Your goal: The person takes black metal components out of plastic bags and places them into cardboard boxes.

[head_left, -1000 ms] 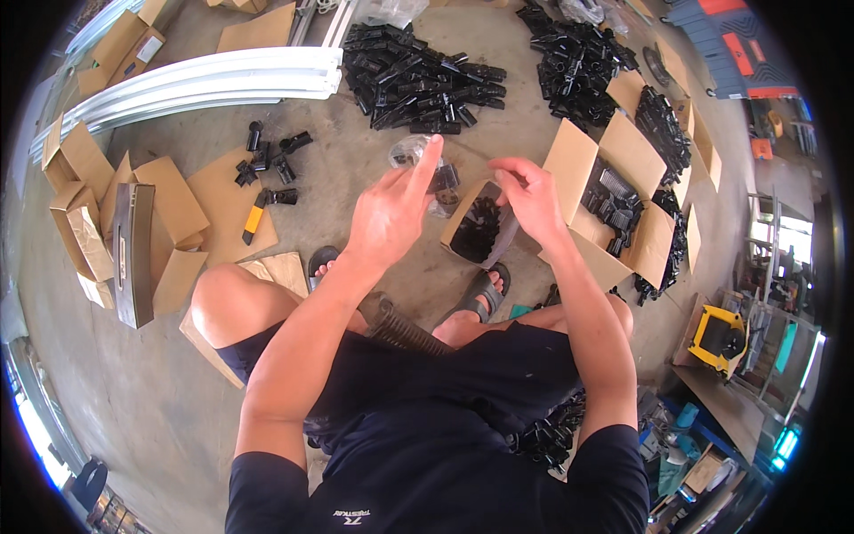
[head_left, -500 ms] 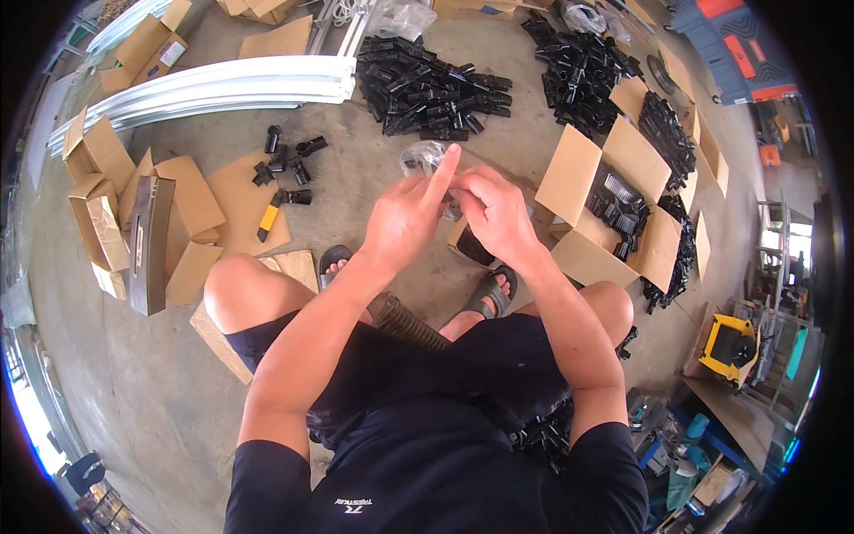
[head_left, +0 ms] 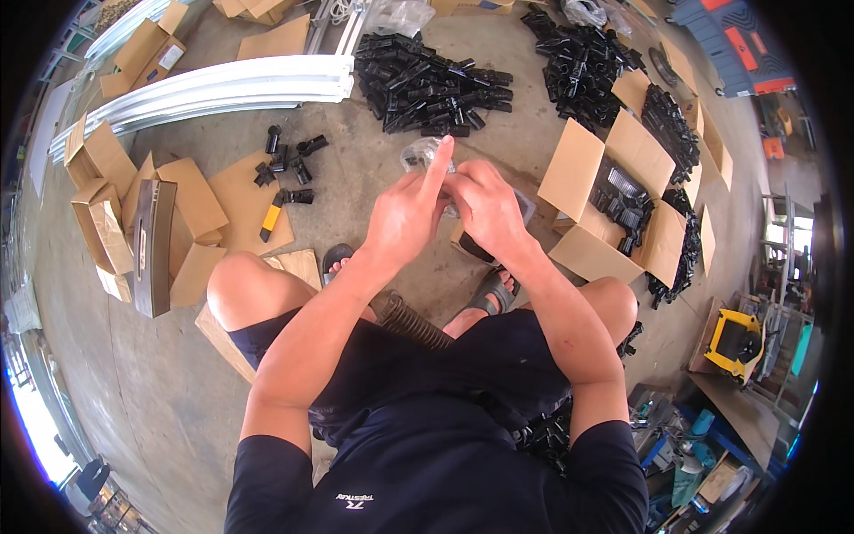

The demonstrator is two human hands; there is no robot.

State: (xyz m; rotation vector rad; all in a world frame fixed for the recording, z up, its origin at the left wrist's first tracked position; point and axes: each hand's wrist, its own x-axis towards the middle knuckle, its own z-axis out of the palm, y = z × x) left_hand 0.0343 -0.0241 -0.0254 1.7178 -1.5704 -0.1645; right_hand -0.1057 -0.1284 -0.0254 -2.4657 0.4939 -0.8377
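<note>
I sit low over a concrete floor with both hands raised together in front of me. My left hand [head_left: 405,218] pinches a small clear plastic bag [head_left: 421,155], its forefinger stretched up along the bag. My right hand [head_left: 485,209] meets it from the right and grips the same bag lower down. What lies inside the bag is too small to tell. Under my hands a small open cardboard box [head_left: 469,245] with dark contents stands by my sandalled feet.
A heap of black plastic parts [head_left: 431,84] lies ahead, another heap [head_left: 587,53] to its right. An open carton of black parts [head_left: 614,200] stands at right. Flattened cartons [head_left: 191,209], a few loose black fittings [head_left: 289,160], a yellow-handled knife [head_left: 269,218] and white metal rails [head_left: 222,89] lie at left.
My right hand has come in from the carton side and joined my left on the clear bag; both hands have drawn close together.
</note>
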